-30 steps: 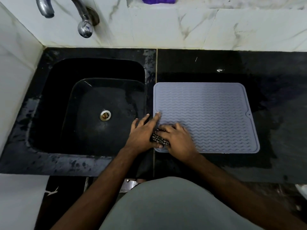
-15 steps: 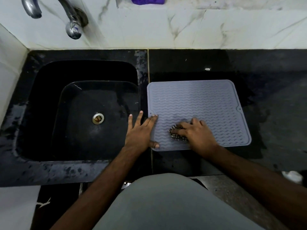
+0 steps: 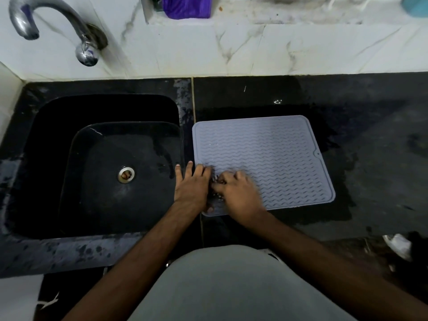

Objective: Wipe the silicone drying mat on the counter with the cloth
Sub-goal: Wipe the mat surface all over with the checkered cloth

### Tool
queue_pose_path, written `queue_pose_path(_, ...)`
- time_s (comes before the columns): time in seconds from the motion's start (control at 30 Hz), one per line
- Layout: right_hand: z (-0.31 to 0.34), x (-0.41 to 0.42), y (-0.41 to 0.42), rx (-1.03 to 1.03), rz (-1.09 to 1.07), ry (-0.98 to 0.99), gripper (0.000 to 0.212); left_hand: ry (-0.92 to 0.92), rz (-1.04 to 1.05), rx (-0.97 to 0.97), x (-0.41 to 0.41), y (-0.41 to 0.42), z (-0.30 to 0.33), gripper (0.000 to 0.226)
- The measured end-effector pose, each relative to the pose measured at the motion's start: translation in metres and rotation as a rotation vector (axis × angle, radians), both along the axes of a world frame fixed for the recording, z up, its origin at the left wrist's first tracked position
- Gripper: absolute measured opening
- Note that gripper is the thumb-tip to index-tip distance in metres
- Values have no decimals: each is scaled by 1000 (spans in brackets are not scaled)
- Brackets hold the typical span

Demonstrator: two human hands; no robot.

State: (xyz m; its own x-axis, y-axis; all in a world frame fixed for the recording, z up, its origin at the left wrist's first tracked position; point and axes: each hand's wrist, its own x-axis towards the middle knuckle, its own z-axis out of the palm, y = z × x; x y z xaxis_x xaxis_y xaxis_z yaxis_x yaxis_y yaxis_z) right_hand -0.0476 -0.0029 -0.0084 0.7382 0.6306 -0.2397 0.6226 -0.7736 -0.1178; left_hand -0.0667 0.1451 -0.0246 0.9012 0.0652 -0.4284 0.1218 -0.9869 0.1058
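nearest the camera, the person's grey-clad body and two forearms are reaching in over the counter (image 3: 382, 181) edge. the left hand (image 3: 191, 188) is lying flat with straight fingers, pressing down the near-left corner of the mat (image 3: 273, 158), with some fingers reaching past the mat's edge toward the sink (image 3: 104, 170); it is gripping nothing. the right hand (image 3: 238, 193) is curled over the cloth (image 3: 216, 180), a small dark patterned wad mostly hidden under the fingers, and it is pressing the wad onto the mat right beside the left hand. half a second ago the right hand was working further right, clear of the left; now it is sweeping back to the left edge, and its outline is blurring with the motion. that suggests a back-and-forth scrub along the near strip of the mat, so the wiping is probably only partly done. the mat is lying flat on the dark counter just right of the sink, ringed by a wet patch, and its far ribs are catching small glints, perhaps droplets. beyond, a tap (image 3: 58, 26) is curving over the sink, and a purple thing (image 3: 186, 6) is sitting on the ledge.
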Motion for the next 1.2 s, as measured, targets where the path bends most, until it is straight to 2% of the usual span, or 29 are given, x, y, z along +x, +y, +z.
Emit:
queue_pose_path(0.1,-14,-10,4,-85,-21,-41,45,14,28,8,1,-1,2,128)
queue_pose_path(0.3,-5,4,-34,-200,-57,-261,32,63,13,100,0,-9,2,129)
queue_pose_path(0.4,0,20,-59,-267,-83,-264,38,79,1,114,1,-10,2,130)
queue_pose_path(0.5,4,24,-65,-312,-134,-236,29,85,10,105,3,-12,3,130)
queue_pose_path(0.63,2,17,-45,-112,-56,-205,34,101,1,129,7,-17,5,128)
queue_pose_path(0.73,-10,4,-19,-55,46,-96,31,119,-9,183,12,-25,10,112)
queue_pose_path(0.8,-16,2,-17,-63,30,-93,30,128,-18,217,16,-29,13,94)
queue_pose_path(0.87,-17,5,-30,-55,27,-117,31,157,-33,256,20,-34,16,89)
queue_pose_path(0.97,-14,13,-61,-55,-31,-150,34,194,-65,305,26,-38,19,89)
queue_pose_path(1.2,-1,19,-103,-230,-249,-149,45,182,-112,355,31,-45,14,94)
